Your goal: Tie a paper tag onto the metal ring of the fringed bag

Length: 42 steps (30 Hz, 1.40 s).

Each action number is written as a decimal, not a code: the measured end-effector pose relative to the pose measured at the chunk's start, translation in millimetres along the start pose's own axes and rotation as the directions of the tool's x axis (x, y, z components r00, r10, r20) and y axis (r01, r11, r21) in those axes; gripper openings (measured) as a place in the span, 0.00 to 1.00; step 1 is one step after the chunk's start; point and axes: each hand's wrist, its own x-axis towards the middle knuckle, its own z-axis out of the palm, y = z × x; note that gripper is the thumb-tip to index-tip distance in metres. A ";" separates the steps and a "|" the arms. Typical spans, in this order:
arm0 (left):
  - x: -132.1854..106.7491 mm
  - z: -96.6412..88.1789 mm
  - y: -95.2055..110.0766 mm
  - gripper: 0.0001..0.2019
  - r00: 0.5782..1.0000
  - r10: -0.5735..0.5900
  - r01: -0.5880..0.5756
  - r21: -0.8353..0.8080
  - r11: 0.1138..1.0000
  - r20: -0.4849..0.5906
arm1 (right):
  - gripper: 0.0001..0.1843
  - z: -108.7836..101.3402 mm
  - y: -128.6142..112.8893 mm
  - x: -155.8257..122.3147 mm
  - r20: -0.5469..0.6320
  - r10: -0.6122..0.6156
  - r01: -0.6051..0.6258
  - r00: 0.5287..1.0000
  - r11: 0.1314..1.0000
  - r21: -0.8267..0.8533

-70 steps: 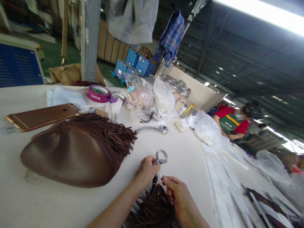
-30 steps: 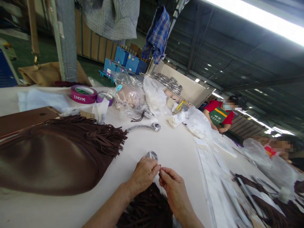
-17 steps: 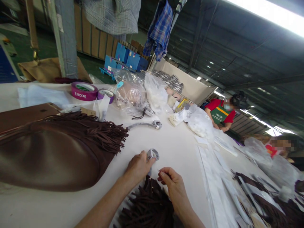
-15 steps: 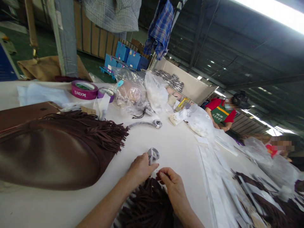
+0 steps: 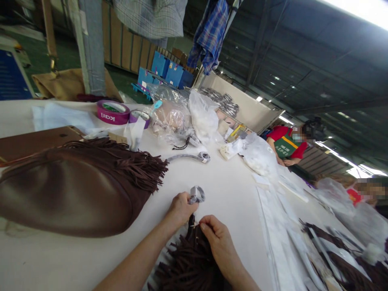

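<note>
In the head view, my left hand [image 5: 179, 209] is closed around a bag strap wrapped in pale grey material [image 5: 197, 194], whose looped end stands up past the fingers. Below it lies a dark brown fringed bag [image 5: 194, 258], close to my body, with small metal hardware at the strap's base. My right hand [image 5: 217, 233] pinches thumb and forefinger together beside that hardware; what lies between the fingertips is too small to name. To the left rests a larger brown leather bag with fringe [image 5: 75, 190], its own wrapped strap [image 5: 194, 157] stretched out on the white table [image 5: 230, 186].
Purple tape rolls [image 5: 112, 112], a clear plastic bag [image 5: 169, 115] and white plastic bags [image 5: 259, 155] line the far side. A brown flat case [image 5: 39, 143] is at left. More fringed pieces [image 5: 339, 250] lie at right. A co-worker in a green apron [image 5: 286, 145] stands beyond.
My left hand has shifted slightly away from the right hand, baring more of the strap base and hardware. The right hand keeps its pinch. The whole view has moved a little.
</note>
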 end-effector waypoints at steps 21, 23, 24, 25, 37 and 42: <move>4.2 0.3 -0.2 0.03 0.999 0.018 -0.024 -0.160 0.987 -0.040 | 0.09 -5.4 3.9 26.6 0.124 0.034 -0.042 0.992 0.997 0.066; 5.4 0.8 -0.5 0.04 0.999 0.022 -0.028 -0.158 0.987 -0.039 | 0.09 -5.8 3.9 27.6 0.149 0.080 -0.103 0.986 0.983 0.149; 5.9 1.0 -0.6 0.04 0.999 0.025 -0.030 -0.157 0.987 -0.038 | 0.09 -5.9 2.9 27.7 0.164 0.110 -0.140 0.980 0.972 0.187; 6.3 1.1 -0.7 0.04 0.999 0.027 -0.032 -0.155 0.987 -0.037 | 0.10 -6.0 1.3 27.5 0.182 0.141 -0.180 0.973 0.959 0.218; 5.4 -1.4 2.7 0.04 1.000 0.022 -0.024 -0.108 0.994 -0.020 | 0.08 -7.3 -12.4 25.8 0.222 0.032 -0.068 0.974 0.985 0.156; 3.2 -4.0 5.4 0.05 1.000 0.007 -0.007 -0.049 0.999 -0.001 | 0.05 -5.5 -27.8 15.1 0.218 -0.104 0.164 0.970 0.945 -0.281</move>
